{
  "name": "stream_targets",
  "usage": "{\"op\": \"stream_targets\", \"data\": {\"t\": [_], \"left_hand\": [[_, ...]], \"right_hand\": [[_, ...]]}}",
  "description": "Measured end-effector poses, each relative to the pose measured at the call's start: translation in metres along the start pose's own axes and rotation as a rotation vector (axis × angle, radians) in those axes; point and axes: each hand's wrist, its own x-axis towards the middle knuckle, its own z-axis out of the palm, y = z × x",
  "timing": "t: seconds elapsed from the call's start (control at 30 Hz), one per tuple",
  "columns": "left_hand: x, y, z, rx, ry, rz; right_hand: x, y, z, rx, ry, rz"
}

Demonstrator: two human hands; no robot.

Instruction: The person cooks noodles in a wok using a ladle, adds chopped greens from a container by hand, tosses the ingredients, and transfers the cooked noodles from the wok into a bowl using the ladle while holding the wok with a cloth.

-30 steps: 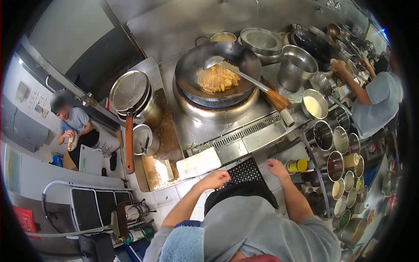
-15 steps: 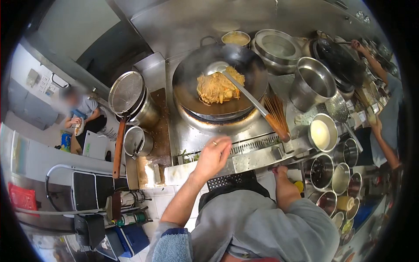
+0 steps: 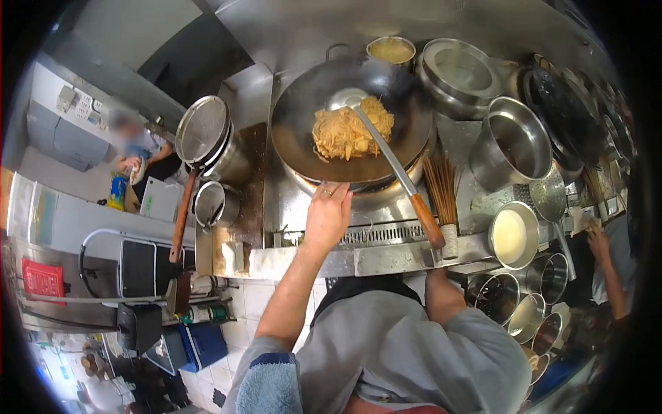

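Note:
My left hand (image 3: pixel 327 215) is at the near rim of a large dark wok (image 3: pixel 296 153), its ringed fingers bent at the edge and closed on it; the fingertips are partly hidden. Inside the wok lies a heap of yellow-brown fried noodles (image 3: pixel 345 134). A ladle (image 3: pixel 389 155) rests with its metal bowl behind the noodles and its wooden handle over the near right rim. My right forearm (image 3: pixel 443 298) reaches down at the counter's front edge; the hand itself is hidden.
A bamboo wok brush (image 3: pixel 441 186) stands right of the wok. Beyond it are a steel pot (image 3: pixel 512 148) and a bowl of pale yellow liquid (image 3: pixel 510 236). A strainer (image 3: pixel 202 131) lies over a pot at left. A seated person (image 3: pixel 141 152) is far left; another person's arm (image 3: pixel 603 259) is at right.
My left hand has moved forward from above the counter edge to the wok's near rim. My right hand has gone out of sight. The view has shifted slightly; the noodles and ladle stay put.

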Motion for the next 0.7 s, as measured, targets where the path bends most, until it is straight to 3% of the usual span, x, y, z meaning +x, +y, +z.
{"op": "stream_targets", "data": {"t": [0.37,0.7], "left_hand": [[-0.002,-0.001,0.006,-0.011,0.037,-0.044],[-0.002,-0.002,0.008,-0.022,0.052,-0.059]], "right_hand": [[-0.029,-0.011,0.059,0.158,-0.085,0.010],[-0.041,-0.013,0.059,0.204,-0.100,0.019]]}}
